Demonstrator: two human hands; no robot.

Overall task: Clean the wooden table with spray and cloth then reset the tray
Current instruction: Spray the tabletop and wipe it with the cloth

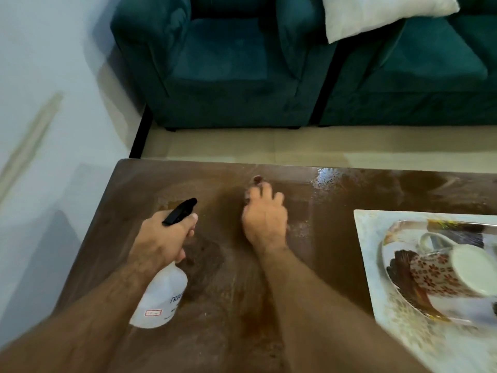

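Observation:
The brown wooden table [349,200] has wet, streaky patches, with droplets near its far edge. My left hand [158,240] grips the neck of a white spray bottle [161,300] with a black nozzle, tilted over the table's left part. My right hand [265,219] presses down mid-table with fingers curled over a dark reddish-brown cloth [256,180]. Only a small bit of the cloth shows past my fingertips. A pale patterned tray [371,238] lies at the right. It holds a saucer [395,278] and a floral cup [441,275] lying on its side.
A teal armchair [228,65] and a teal sofa [419,76] with a white cushion [382,14] stand beyond the table across a strip of beige floor. A white wall [40,103] runs along the left side.

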